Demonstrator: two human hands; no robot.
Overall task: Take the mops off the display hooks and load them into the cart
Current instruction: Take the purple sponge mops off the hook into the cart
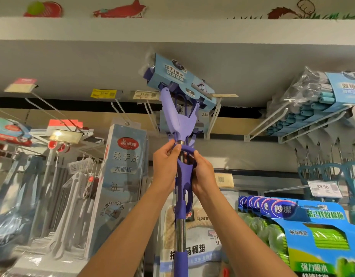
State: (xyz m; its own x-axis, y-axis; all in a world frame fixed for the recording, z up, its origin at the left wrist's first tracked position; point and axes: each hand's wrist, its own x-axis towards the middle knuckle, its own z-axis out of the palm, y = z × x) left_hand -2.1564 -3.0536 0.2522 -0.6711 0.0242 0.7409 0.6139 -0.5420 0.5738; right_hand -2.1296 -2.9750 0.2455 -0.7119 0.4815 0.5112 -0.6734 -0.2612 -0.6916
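I face a shop wall of white display hooks (pixel 272 120) under a grey shelf (pixel 172 31). My left hand (pixel 166 163) and right hand (pixel 202 174) have fingers clamped on the purple mop (pixel 182 120), raised overhead; its handle runs out of frame below.

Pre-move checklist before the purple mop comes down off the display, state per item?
1. Left hand grips the purple mop at its lever: ok.
2. Right hand grips the lever's other side: ok.
3. Mop head free of the white hooks: cannot tell.
4. Head clear of the price tag beside it: cannot tell.
5. Mop head level: not ok, tilted.
6. Cart in view for loading: not ok.
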